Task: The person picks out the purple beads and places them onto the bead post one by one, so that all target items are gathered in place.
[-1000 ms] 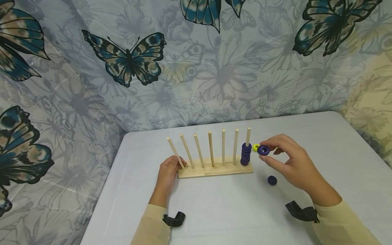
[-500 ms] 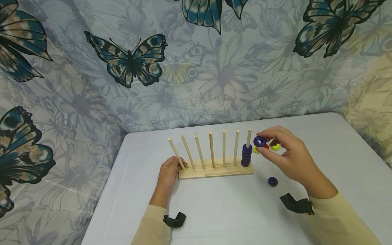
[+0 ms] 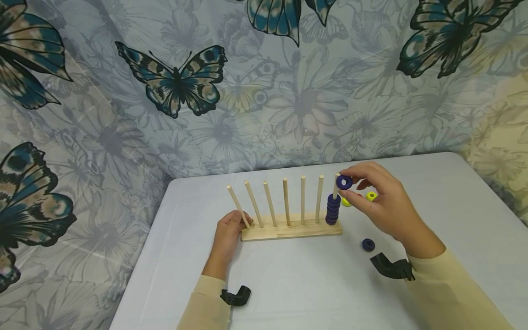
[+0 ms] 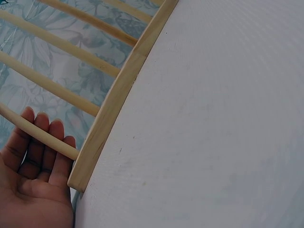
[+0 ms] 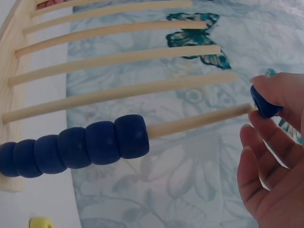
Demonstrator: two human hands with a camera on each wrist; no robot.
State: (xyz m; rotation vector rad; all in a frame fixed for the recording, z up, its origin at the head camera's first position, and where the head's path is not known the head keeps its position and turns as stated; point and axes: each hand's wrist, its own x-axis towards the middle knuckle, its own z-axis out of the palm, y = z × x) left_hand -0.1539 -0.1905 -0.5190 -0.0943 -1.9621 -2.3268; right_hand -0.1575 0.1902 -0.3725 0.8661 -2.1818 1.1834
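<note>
My right hand (image 3: pixel 385 206) pinches a dark blue ring bead (image 3: pixel 344 182) between thumb and fingertips. In the right wrist view, the held bead (image 5: pixel 265 103) is right at the tip of the rightmost peg (image 5: pixel 199 120). Lower on that peg sits a stack of several dark blue beads (image 3: pixel 332 210). The pegs stand in a row on a wooden base (image 3: pixel 288 232). My left hand (image 3: pixel 228 233) is at the base's left end. In the left wrist view, its fingers (image 4: pixel 45 142) lie behind the leftmost peg (image 4: pixel 40 135), relaxed and fairly straight.
A loose dark blue bead (image 3: pixel 368 245) lies on the white table (image 3: pixel 288 284), in front of my right hand. Yellow beads (image 3: pixel 371 195) lie behind that hand, partly hidden. A patterned butterfly backdrop (image 3: pixel 177 137) rises behind the table.
My right hand has moved left and up with the blue bead, from beside the stack to the top of the rightmost peg. My left hand stays at the base's left end.
</note>
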